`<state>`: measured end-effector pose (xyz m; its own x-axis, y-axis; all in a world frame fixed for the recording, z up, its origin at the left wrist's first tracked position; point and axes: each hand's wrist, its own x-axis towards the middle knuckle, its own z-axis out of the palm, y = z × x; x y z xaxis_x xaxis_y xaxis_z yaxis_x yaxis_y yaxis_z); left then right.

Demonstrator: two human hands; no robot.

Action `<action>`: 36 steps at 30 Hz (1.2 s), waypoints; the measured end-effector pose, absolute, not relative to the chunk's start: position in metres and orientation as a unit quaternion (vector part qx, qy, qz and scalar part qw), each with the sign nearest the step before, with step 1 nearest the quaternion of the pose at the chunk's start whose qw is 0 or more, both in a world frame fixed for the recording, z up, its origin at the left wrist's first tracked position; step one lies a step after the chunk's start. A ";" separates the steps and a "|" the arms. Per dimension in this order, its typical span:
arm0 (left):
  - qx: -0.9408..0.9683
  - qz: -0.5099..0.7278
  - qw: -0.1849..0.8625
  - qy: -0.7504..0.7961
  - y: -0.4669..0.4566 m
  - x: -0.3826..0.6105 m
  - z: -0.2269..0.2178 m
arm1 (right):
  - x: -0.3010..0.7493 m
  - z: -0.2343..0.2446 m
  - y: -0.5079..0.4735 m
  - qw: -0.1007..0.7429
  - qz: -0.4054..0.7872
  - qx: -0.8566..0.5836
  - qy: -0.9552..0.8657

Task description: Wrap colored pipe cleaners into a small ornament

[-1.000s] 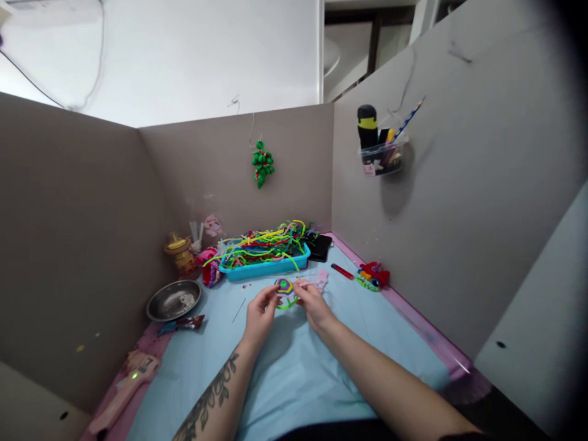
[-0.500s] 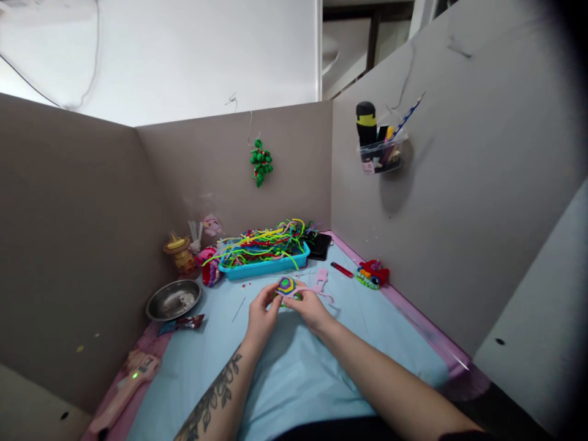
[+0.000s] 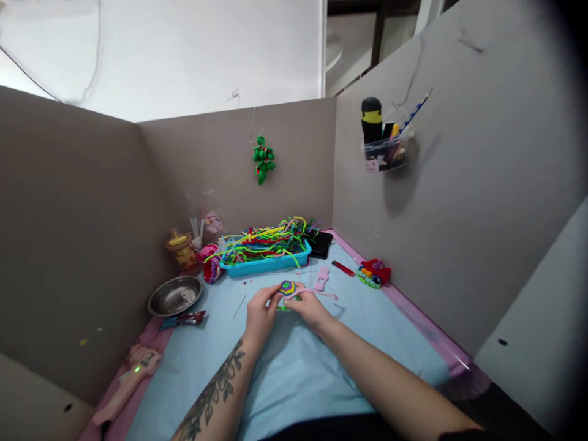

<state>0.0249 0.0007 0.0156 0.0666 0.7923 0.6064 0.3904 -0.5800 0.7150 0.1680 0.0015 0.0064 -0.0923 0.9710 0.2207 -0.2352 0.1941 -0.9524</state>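
Observation:
Between both hands is a small hexagonal piece [image 3: 287, 288] of pipe cleaners, wound in rings of green, purple, yellow and blue. My left hand [image 3: 263, 308] pinches its left side. My right hand [image 3: 309, 306] grips its lower right, where a pink pipe cleaner [image 3: 324, 294] runs along the edge and trails off to the right. A bit of green shows below the piece, partly hidden by the fingers. Just past my right hand a flat pink piece [image 3: 322, 278] lies on the light blue cloth [image 3: 220, 367].
A blue tray [image 3: 257, 268] heaped with loose pipe cleaners stands at the back. Left are a metal bowl [image 3: 160, 300], a wrapper [image 3: 184, 319] and a pink glue gun [image 3: 128, 386]. Right lie a red cutter [image 3: 342, 268] and colourful figures [image 3: 374, 272]. Grey panels surround the table.
The view has shifted slightly. Both hands keep hold of the hexagonal piece, which is tilted a little differently, and the pink tail has swung slightly.

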 end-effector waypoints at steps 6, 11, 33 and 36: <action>0.672 0.558 0.160 0.460 0.000 0.026 0.015 | 0.167 0.006 0.003 0.578 0.524 -0.362 -0.510; 0.657 0.559 0.187 0.469 0.000 0.029 0.014 | 0.167 0.004 0.006 0.589 0.453 -0.410 -0.528; 0.635 0.560 0.300 0.441 -0.003 0.032 0.012 | 0.170 0.003 0.006 0.608 0.270 -0.440 -0.603; 0.596 0.578 0.373 0.414 0.000 0.034 0.011 | 0.168 -0.001 0.006 0.580 0.282 -0.448 -0.619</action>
<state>0.0337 -0.0005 0.0112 -0.0120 0.9248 0.3802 0.0621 -0.3788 0.9234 0.1675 0.0059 -0.0007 0.0737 0.8822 0.4650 0.2275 0.4391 -0.8691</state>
